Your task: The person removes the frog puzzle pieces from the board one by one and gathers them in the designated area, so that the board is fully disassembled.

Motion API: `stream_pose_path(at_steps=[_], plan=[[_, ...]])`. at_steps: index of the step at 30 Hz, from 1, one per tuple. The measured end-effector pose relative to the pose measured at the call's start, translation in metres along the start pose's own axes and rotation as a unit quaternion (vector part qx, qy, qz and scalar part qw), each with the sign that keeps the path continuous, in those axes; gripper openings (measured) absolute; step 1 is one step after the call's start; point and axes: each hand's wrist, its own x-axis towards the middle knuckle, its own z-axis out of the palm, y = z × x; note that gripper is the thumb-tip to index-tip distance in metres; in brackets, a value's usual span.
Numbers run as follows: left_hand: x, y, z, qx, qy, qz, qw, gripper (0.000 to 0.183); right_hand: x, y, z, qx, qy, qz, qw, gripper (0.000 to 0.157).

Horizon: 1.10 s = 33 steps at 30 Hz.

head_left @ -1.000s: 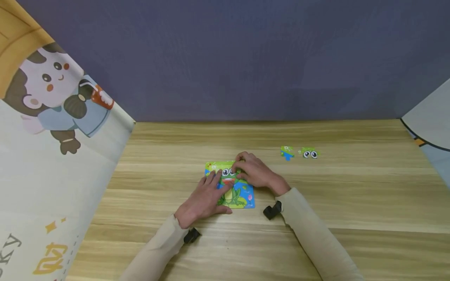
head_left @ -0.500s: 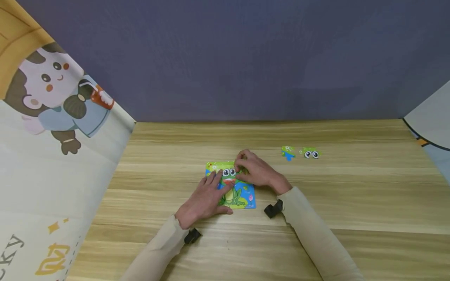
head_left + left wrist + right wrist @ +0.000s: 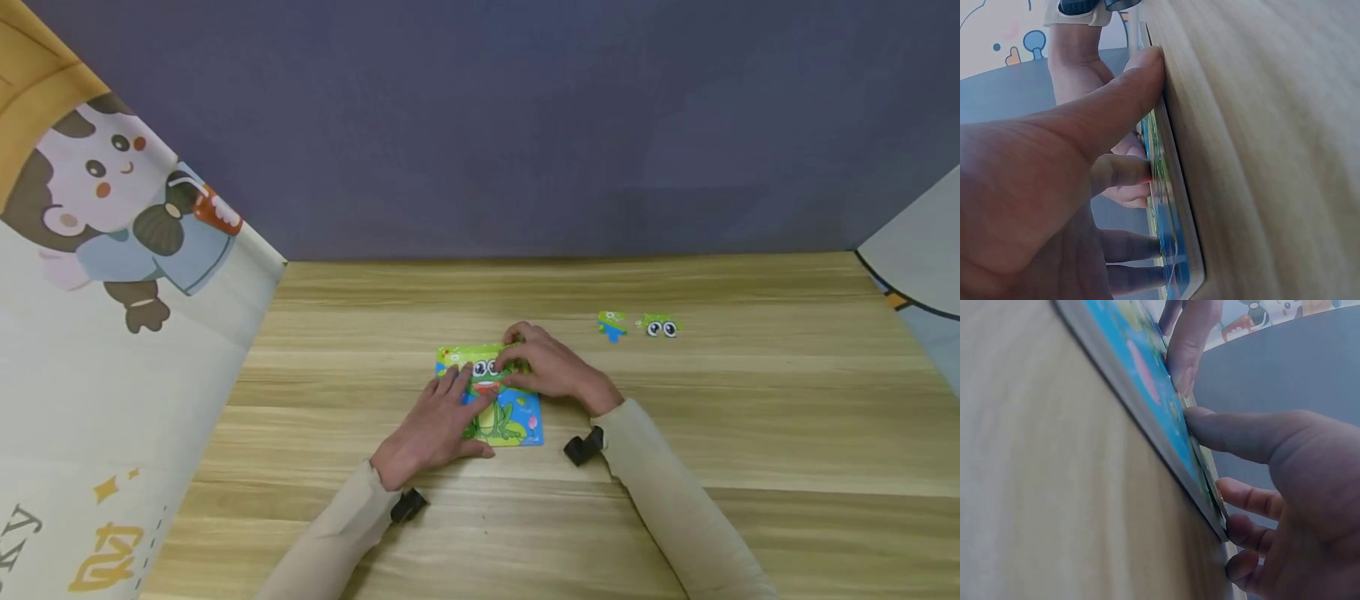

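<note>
A frog jigsaw puzzle [image 3: 529,410] lies flat on the wooden table, a thin board with a green and blue picture. Across its left half my left hand [image 3: 431,429] is spread, its fingertips pressing on the picture and its thumb at the near edge. My right hand [image 3: 551,367] bends over the upper right corner and covers it in the head view. There, in the right wrist view, a puzzle piece [image 3: 1205,464] sits slightly raised above the board. The right thumb rests on this piece while the curled fingers are at its far side.
Two loose pieces lie on the table [image 3: 750,400] to the back right: a green and blue piece [image 3: 612,326] and a piece with frog eyes [image 3: 662,326]. A dark blue panel [image 3: 525,133] rises behind the table, and a cartoon-printed wall [image 3: 67,358] stands at left.
The right hand's fingers shift very slightly at the puzzle's upper right corner. My left hand stays in place on the board, and the loose pieces have not moved.
</note>
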Motion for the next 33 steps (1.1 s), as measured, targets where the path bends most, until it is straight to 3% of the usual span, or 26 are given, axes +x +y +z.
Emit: stream_pose_path(at_steps=[11, 16, 22, 33], plan=[[-0.007, 0.0, 0.0, 0.0, 0.001, 0.007, 1.0, 0.082, -0.006, -0.006, 0.004, -0.013, 0.016, 0.02, 1.0, 0.011], [-0.01, -0.001, 0.002, -0.001, 0.0, 0.012, 0.9999, 0.081, -0.013, -0.011, 0.0, -0.006, 0.004, 0.033, 0.999, 0.027], [-0.016, -0.003, 0.004, 0.004, 0.001, 0.02, 0.9998, 0.081, -0.018, -0.016, 0.0, -0.018, 0.001, 0.077, 0.997, 0.054], [-0.028, -0.008, 0.008, 0.01, -0.007, 0.029, 0.9995, 0.081, -0.022, -0.028, 0.013, -0.02, 0.033, 0.104, 0.994, 0.055]])
